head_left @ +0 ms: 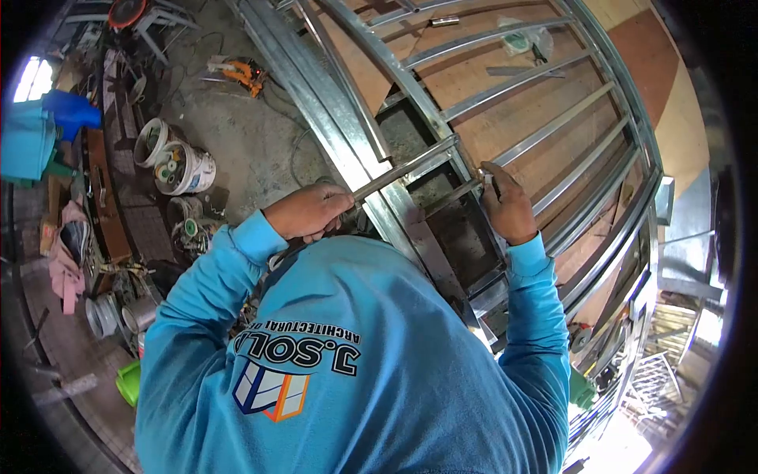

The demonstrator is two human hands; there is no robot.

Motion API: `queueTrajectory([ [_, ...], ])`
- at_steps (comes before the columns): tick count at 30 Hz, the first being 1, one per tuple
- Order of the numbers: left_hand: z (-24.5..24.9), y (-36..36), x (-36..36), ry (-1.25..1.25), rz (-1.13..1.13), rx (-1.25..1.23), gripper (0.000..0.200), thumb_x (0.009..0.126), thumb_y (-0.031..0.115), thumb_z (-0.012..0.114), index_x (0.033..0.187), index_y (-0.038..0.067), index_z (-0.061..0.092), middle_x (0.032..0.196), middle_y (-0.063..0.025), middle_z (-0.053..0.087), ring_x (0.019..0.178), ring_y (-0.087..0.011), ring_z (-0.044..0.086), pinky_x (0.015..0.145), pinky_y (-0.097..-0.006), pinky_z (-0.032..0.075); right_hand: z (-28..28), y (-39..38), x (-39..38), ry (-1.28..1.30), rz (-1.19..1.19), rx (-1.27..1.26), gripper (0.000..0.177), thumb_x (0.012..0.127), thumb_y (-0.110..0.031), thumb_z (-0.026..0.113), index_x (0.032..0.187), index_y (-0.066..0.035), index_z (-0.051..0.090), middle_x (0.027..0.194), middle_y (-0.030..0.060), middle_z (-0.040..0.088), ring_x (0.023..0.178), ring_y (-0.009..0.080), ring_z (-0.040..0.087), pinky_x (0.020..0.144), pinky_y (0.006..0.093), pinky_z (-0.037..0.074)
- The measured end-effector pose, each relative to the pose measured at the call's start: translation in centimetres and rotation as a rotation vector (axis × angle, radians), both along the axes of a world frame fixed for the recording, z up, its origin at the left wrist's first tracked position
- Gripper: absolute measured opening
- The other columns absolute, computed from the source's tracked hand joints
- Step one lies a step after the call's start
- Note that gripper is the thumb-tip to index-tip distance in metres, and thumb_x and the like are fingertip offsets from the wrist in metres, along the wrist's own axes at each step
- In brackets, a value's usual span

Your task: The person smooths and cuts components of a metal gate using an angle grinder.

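Note:
My left hand is closed round the near end of a narrow metal bar, which reaches across the steel frame toward the upper right. On the right, my right hand has its fingers bent together at the end of a second short metal bar. Both bars lie over dark rectangular openings in the frame. A curved metal grille with several parallel bars spreads beyond my right hand.
White buckets stand on the concrete floor at the left. An orange tool lies further back, near a cable. A plastic bag and a metal piece rest on the wooden board. Blue containers are at the far left.

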State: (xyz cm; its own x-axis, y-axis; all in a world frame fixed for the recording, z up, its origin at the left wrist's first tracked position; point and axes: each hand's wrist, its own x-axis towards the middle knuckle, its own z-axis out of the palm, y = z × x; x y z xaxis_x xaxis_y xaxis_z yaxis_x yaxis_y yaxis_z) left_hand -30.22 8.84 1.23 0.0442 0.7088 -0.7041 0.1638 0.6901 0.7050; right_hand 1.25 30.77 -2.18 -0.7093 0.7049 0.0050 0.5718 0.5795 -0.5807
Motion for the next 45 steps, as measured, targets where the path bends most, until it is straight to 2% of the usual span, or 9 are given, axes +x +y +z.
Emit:
queueTrajectory([
  [5, 0.2, 0.2, -0.2, -0.027, -0.025, -0.022, 0.046, 0.106, 0.040, 0.041, 0.104, 0.010, 0.076, 0.062, 0.0013, 0.049, 0.046, -0.0078, 0.047, 0.045, -0.0248, 0.041, 1.5, -0.4, -0.5, -0.069, -0.167, -0.144, 0.040, 0.092, -0.010, 0.060, 0.132, -0.008, 0.053, 0.107, 0.0254, 0.069, 0.101, 0.0432, 0.068, 0.085, 0.0481, 0.054],
  [14, 1.0, -0.4, -0.4, -0.059, -0.007, -0.084, 0.046, 0.107, 0.041, 0.040, 0.108, 0.011, 0.076, 0.062, 0.0001, 0.050, 0.047, -0.0089, 0.049, 0.047, -0.0254, 0.043, 0.5, -0.8, 0.0, -0.001, -0.163, -0.014, 0.028, 0.093, -0.012, 0.062, 0.120, -0.005, 0.061, 0.102, 0.0247, 0.069, 0.097, 0.0433, 0.069, 0.082, 0.0474, 0.054],
  [17, -4.0, -1.8, -1.6, 0.021, -0.063, 0.028, 0.045, 0.108, 0.040, 0.041, 0.108, 0.011, 0.076, 0.062, 0.0011, 0.052, 0.045, -0.0085, 0.046, 0.046, -0.0262, 0.041, 1.9, -2.1, -0.7, 0.101, -0.201, 0.113, 0.026, 0.093, -0.012, 0.063, 0.118, -0.005, 0.063, 0.102, 0.0232, 0.069, 0.097, 0.0420, 0.068, 0.082, 0.0469, 0.054],
  [20, 0.8, -1.1, -0.6, 0.103, -0.052, -0.097, 0.043, 0.108, 0.038, 0.042, 0.109, 0.011, 0.076, 0.064, 0.0029, 0.054, 0.044, -0.0081, 0.043, 0.045, -0.0273, 0.039, 4.4, -4.4, -2.6, 0.195, -0.047, 0.187, 0.026, 0.091, -0.009, 0.066, 0.117, -0.006, 0.064, 0.102, 0.0207, 0.068, 0.095, 0.0402, 0.067, 0.081, 0.0462, 0.055],
  [26, -1.0, -1.6, -0.7, 0.118, -0.076, 0.022, 0.044, 0.107, 0.040, 0.043, 0.102, 0.010, 0.075, 0.061, 0.0027, 0.054, 0.044, -0.0083, 0.044, 0.045, -0.0279, 0.039, 2.8, -11.2, -9.6, 0.399, 0.353, 0.106, 0.034, 0.089, -0.005, 0.066, 0.118, -0.001, 0.049, 0.090, 0.0222, 0.066, 0.077, 0.0397, 0.067, 0.059, 0.0461, 0.052],
  [34, -1.7, -1.7, -1.3, 0.344, -0.216, 0.196, 0.045, 0.104, 0.040, 0.047, 0.094, 0.003, 0.070, 0.078, -0.0139, 0.067, 0.068, -0.0233, 0.063, 0.067, -0.0398, 0.049, 1.2, -13.1, -13.5, 0.263, 0.410, -0.020, 0.022, 0.095, -0.015, 0.057, 0.112, -0.007, 0.044, 0.077, 0.0202, 0.065, 0.071, 0.0417, 0.066, 0.058, 0.0523, 0.050],
  [38, -2.2, -1.9, -1.1, 0.343, -0.203, 0.176, 0.045, 0.103, 0.040, 0.046, 0.096, 0.003, 0.071, 0.089, -0.0216, 0.070, 0.084, -0.0329, 0.066, 0.080, -0.0445, 0.050, 0.9, -13.2, -13.5, 0.252, 0.450, 0.031, 0.041, 0.083, -0.005, 0.067, 0.118, -0.006, 0.046, 0.068, 0.0212, 0.061, 0.063, 0.0447, 0.063, 0.053, 0.0521, 0.050],
  [41, -2.9, -2.1, -1.0, 0.342, -0.144, 0.301, 0.065, 0.100, 0.050, 0.050, 0.089, -0.011, 0.069, 0.084, -0.0357, 0.066, 0.081, -0.0477, 0.067, 0.078, -0.0523, 0.051, 0.6, -13.3, -13.5, 0.268, 0.445, 0.040, 0.042, 0.082, -0.003, 0.067, 0.118, -0.006, 0.045, 0.068, 0.0207, 0.060, 0.064, 0.0450, 0.062, 0.053, 0.0526, 0.049],
  [45, -4.2, -2.2, -0.9, 0.438, -0.193, 0.252, 0.049, 0.104, 0.044, 0.046, 0.093, 0.004, 0.072, 0.085, -0.0205, 0.069, 0.079, -0.0324, 0.066, 0.079, -0.0432, 0.050, -2.0, -13.1, -13.0, 0.302, 0.466, 0.065, 0.040, 0.081, -0.001, 0.066, 0.116, -0.005, 0.046, 0.067, 0.0205, 0.059, 0.066, 0.0448, 0.063, 0.053, 0.0531, 0.049],
])
